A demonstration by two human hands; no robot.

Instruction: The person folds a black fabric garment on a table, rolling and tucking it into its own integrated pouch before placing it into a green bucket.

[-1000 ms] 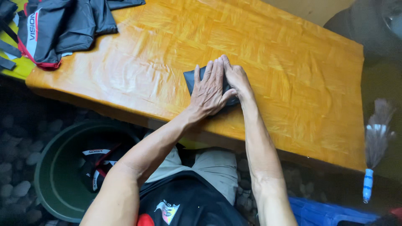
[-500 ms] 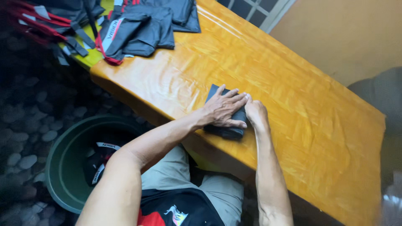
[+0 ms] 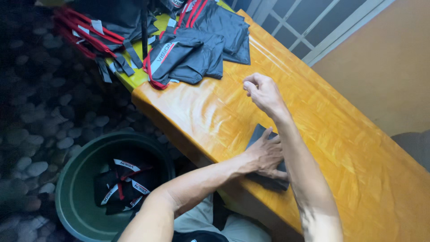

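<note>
A second ago both hands lay pressed together on the small folded dark cloth point(image 3: 261, 134) at the near edge of the counter point(image 3: 358, 148); now only the left hand point(image 3: 264, 154) rests there, flat on the cloth with its fingers point(image 3: 268, 133) spread and closing on nothing, pinning the piece against the glossy orange surface. The right hand point(image 3: 263, 92) has lifted clear and hangs above the middle of the counter, turned toward the far left corner, its fingers point(image 3: 247, 85) loosely curled and holding nothing that can be seen. The folded cloth has not shifted; it lies just inside the near edge, partly hidden under the left hand and the right forearm. Judged from this, the pressing of that piece looks finished and the free hand appears to be heading for the heap of dark garments with red and grey trim point(image 3: 188, 49) spread over the far left corner, though it is well apart from them. Below the near edge, on the pebbled floor point(image 3: 40, 148), stands a green tub point(image 3: 71, 179) with folded dark garments point(image 3: 122, 183) inside.
</note>
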